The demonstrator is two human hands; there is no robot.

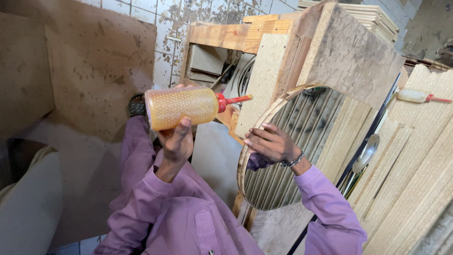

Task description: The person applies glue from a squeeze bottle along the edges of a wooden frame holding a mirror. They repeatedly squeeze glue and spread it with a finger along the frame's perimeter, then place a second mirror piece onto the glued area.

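While our left hand (175, 137) grips the glue bottle (181, 107) sideways, our right hand (270, 143) rests loosely open on the round mirror's wooden rim (241, 165). We judge gluing is underway; next the nozzle must meet the rim.

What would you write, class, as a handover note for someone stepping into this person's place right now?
Left hand: grips the amber glue bottle, tipped sideways, with its red nozzle aimed toward the round wooden rim but clear of it.
Right hand: rests with open fingers on the rim's left edge.
A second bottle lies on the boards at right.
Done: bottle raised, rim steadied.
Left: no glue shows on the rim.
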